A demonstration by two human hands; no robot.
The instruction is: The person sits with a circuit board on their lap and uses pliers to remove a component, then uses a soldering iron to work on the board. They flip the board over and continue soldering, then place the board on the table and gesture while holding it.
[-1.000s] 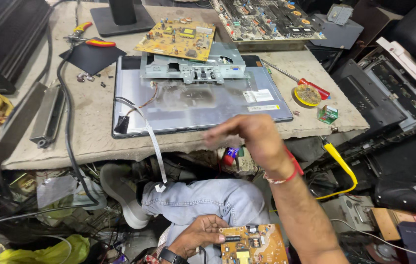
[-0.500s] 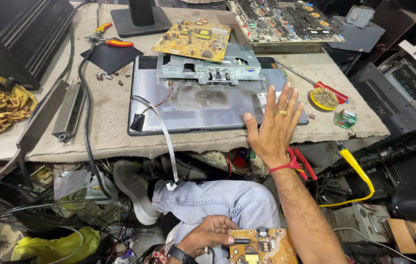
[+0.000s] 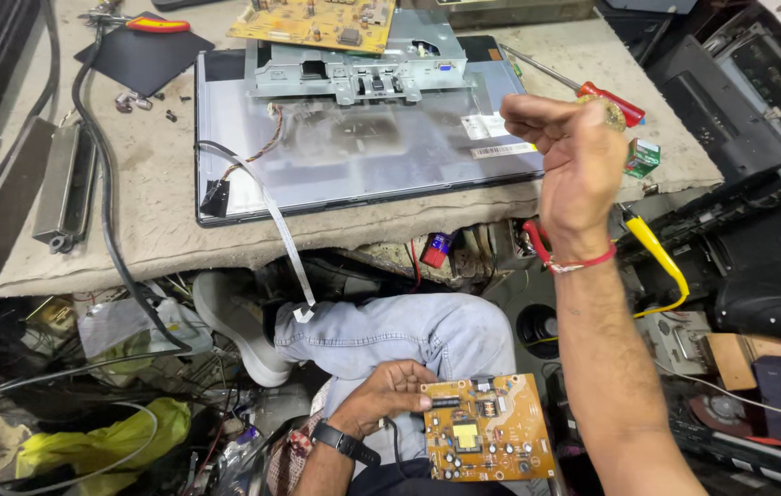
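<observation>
Yellow circuit board [image 3: 487,439] sits bottom centre on my lap, long axis roughly left-right. L hand [image 3: 388,393] grips its left edge, fingers curled shut. R hand [image 3: 574,161], upper right, well apart above it, loosely closed; whether it holds anything, can't tell. Flat panel [image 3: 363,152] on the table [image 3: 133,230] above.

I see a matt yellow circuit board [image 3: 487,439] against worn blue denim [image 3: 399,335]. The panel back [image 3: 353,152] looks dull grey metal, on rough cloth-covered table [image 3: 147,220].
</observation>
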